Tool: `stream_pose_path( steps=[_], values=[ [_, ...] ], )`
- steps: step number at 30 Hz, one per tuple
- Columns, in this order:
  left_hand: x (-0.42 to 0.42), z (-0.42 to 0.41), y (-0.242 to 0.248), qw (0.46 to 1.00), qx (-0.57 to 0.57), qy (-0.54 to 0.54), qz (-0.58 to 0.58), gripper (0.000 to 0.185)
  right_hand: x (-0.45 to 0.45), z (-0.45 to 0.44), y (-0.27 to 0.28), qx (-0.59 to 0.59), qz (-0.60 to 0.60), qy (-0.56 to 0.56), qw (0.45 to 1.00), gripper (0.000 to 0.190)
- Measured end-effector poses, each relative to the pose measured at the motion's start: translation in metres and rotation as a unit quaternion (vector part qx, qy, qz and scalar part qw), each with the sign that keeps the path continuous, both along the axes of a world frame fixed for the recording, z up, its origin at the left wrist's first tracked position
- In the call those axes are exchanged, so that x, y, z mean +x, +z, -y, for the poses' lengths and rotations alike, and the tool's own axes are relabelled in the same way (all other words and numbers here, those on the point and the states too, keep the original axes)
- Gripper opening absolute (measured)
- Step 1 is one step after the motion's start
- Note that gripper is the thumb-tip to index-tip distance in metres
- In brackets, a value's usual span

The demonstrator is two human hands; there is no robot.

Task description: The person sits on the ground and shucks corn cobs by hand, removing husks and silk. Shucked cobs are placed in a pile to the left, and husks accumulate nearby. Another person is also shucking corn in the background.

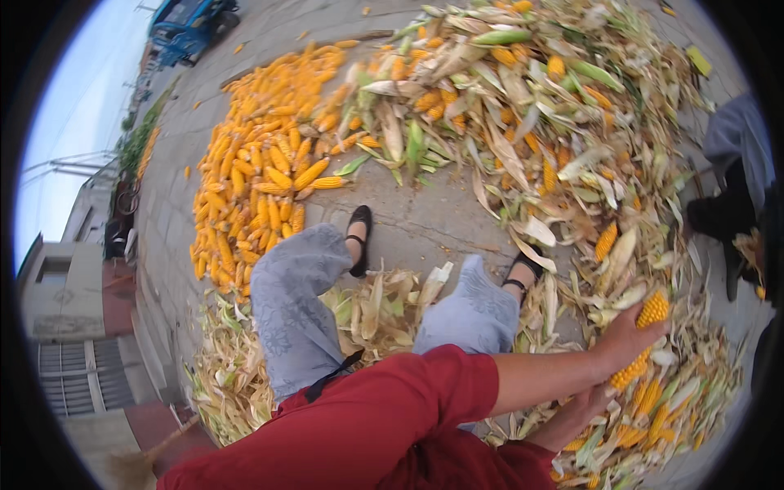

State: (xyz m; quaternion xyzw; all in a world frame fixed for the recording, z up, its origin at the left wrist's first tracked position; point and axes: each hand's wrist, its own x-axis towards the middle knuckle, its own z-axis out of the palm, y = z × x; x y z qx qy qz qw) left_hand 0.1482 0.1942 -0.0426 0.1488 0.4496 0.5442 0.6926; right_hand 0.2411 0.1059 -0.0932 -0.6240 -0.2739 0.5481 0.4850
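My left hand [631, 337] grips a bare yellow corn cob [652, 309] at the right; yellow kernels show on both sides of the hand, and whether they belong to one cob or two is unclear. Just below, my right hand [585, 404] is by the lower kernels, its fingers partly hidden. Under both hands lie dry husks with several cobs [649, 395] among them. A big heap of husks [508, 122] mixed with cobs spreads across the upper right. At the upper left is a pile of husked cobs [263, 171].
Loose husks [373, 306] lie between my legs, and more [236, 380] at my left side. A wooden pole [361, 37] edges the cob pile. Another person's trouser leg [738, 138] and dark shoe show at the far right. A blue vehicle [184, 27] stands at the upper left.
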Motion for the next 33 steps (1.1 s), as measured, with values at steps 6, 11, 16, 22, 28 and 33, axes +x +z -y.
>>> stream_pose_path(
  steps=[6,11,16,22,28,33],
  values=[
    [0.001,-0.001,0.008,0.983,-0.088,-0.007,0.162,0.036,0.03,-0.063,-0.014,0.004,-0.151,-0.181,0.972,0.053],
    [0.01,0.009,0.004,0.979,-0.093,-0.049,0.173,0.035,0.024,-0.056,0.017,0.049,-0.058,-0.108,0.991,0.049],
    [0.013,0.014,0.011,0.984,-0.043,-0.099,0.142,0.036,0.019,-0.035,0.005,0.161,0.072,-0.017,0.984,0.037],
    [0.009,0.008,-0.001,0.993,-0.036,-0.092,0.065,0.035,0.045,-0.012,-0.003,0.111,-0.075,0.082,0.988,0.042],
    [0.02,0.006,0.002,0.993,-0.086,-0.028,0.076,0.04,0.139,-0.043,-0.109,-0.075,0.338,0.019,0.938,0.042],
    [0.022,0.003,0.004,0.993,-0.098,-0.015,0.069,0.04,0.173,-0.058,-0.19,-0.204,0.501,0.098,0.836,0.056]
  ],
)
